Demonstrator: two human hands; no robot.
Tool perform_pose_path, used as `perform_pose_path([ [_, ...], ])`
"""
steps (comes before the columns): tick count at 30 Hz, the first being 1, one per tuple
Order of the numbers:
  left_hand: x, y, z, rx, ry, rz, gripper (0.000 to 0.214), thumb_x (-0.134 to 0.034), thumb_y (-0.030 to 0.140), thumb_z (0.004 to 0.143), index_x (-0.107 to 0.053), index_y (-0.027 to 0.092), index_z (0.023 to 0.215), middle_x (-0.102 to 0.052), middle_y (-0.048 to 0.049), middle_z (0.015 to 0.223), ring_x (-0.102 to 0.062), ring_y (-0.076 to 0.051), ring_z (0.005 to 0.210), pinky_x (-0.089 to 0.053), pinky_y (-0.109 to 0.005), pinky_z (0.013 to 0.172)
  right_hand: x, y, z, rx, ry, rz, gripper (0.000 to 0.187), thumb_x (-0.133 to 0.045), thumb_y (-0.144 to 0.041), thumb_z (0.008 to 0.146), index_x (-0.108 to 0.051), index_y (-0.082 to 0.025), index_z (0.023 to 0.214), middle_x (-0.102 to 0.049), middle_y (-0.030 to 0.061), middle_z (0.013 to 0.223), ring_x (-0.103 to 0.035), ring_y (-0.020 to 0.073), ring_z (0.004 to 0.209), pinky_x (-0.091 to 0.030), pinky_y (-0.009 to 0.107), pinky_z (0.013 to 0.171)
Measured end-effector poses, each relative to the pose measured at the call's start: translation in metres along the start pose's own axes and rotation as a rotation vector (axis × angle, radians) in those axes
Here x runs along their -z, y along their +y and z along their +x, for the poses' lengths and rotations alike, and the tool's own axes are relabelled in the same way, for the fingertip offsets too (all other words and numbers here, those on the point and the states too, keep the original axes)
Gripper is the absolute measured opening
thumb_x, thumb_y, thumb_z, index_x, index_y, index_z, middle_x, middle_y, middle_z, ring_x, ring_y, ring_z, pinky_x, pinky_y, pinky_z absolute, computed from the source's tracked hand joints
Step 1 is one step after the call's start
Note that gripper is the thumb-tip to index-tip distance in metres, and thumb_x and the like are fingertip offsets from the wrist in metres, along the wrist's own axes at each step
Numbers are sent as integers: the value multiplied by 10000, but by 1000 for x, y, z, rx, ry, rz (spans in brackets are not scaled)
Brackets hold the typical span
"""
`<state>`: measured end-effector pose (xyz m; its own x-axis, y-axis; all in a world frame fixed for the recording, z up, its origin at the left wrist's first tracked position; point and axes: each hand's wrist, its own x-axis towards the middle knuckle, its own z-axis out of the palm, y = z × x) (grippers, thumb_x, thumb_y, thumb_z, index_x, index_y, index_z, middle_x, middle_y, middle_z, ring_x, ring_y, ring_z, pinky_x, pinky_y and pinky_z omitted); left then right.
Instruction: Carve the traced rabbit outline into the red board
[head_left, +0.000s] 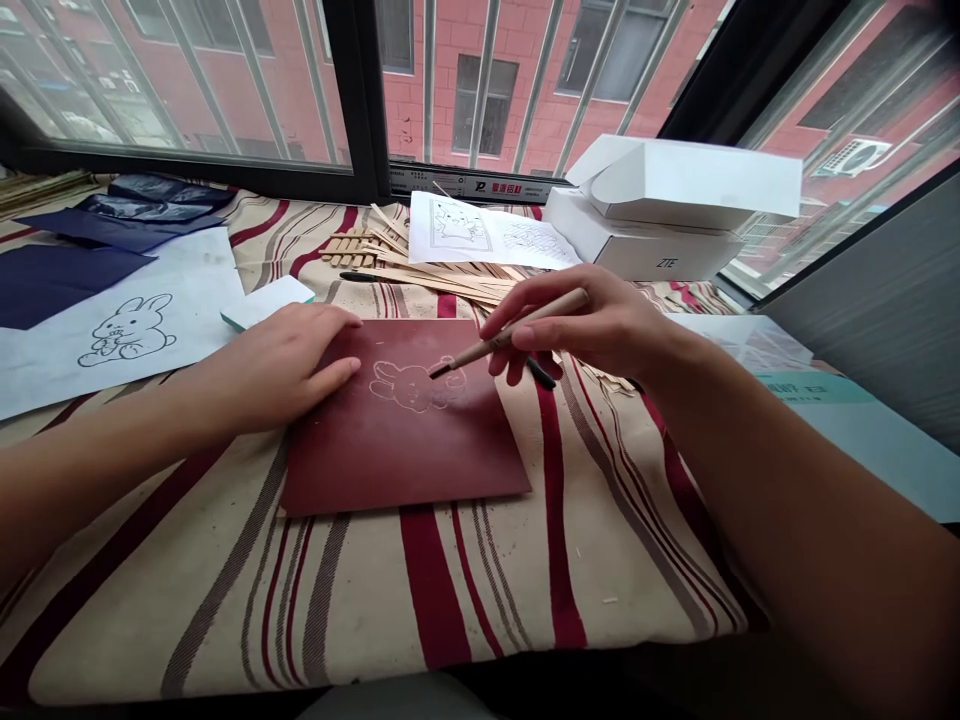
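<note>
Maroon card (397,450) lies on a red-striped cream cloth (615,570), a pale rabbit outline (412,385) showing on its surface. The person's left hand (281,365) rests flat on the card, its grip released; the right hand (592,325) grasps a slim wooden stylus (517,330), the tip at the outline's edge. Beyond, a white box (667,250) reads "ZTE" on its side, near wooden sticks (420,275) and a cartoon drawing (457,228). A rabbit sketch (127,335) lies to the left.

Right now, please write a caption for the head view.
Left hand rests on a red sheet; right hand holds a wooden stylus at the rabbit outline.
</note>
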<state>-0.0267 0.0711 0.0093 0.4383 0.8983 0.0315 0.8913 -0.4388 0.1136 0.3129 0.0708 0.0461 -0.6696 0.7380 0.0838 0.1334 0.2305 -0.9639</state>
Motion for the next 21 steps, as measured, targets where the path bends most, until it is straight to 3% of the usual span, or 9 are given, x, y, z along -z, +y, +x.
perform_pose_path([
  [4,-15,-6,18,17,70,-4,686,-348,628,964,-571,162,1415,-637,-182,1443,-578,-379,1363,-445,-529,1210,1,12,-4,71,17,-3,264,-789,-389,951,-793,-125,949,-733,55,685,-671,130,581,-471,233,470],
  [7,-21,-7,18,7,89,-1,680,-314,598,985,-559,135,1418,-639,-198,1432,-570,-377,1369,-443,-539,1203,-7,17,3,151,134,69,324,-801,-451,942,-760,-148,837,-668,28,708,-616,105,623,-516,232,555],
  [9,-22,-6,18,-17,110,12,664,-297,583,1000,-567,130,1403,-650,-198,1402,-579,-375,1349,-447,-545,1191,-16,15,12,194,220,159,425,-818,-546,907,-686,-170,757,-629,23,751,-617,113,687,-556,244,642],
  [11,-20,-3,18,-45,127,36,652,-285,576,1008,-576,135,1390,-655,-190,1374,-581,-380,1337,-440,-555,1188,-29,11,26,195,245,275,524,-814,-645,868,-574,-203,720,-541,-15,699,-572,112,643,-560,261,633],
  [13,-18,0,19,-71,117,72,671,-275,582,1006,-572,122,1394,-651,-197,1359,-578,-397,1330,-436,-573,1184,-45,6,40,119,204,380,540,-759,-686,897,-511,-224,767,-417,-67,630,-415,85,525,-458,234,503],
  [16,-14,3,21,-107,69,116,655,-258,581,1003,-598,133,1338,-656,-202,1315,-587,-408,1286,-453,-587,1159,-67,1,60,63,174,495,579,-685,-694,950,-383,-241,753,-279,-104,589,-177,59,468,-196,195,406],
  [21,-16,1,20,-89,116,57,599,-283,555,1000,-633,151,1269,-670,-181,1226,-613,-406,1242,-479,-583,1125,-85,1,70,27,133,519,666,-694,-701,938,-265,-255,694,-210,-118,512,-101,56,452,-96,223,394],
])
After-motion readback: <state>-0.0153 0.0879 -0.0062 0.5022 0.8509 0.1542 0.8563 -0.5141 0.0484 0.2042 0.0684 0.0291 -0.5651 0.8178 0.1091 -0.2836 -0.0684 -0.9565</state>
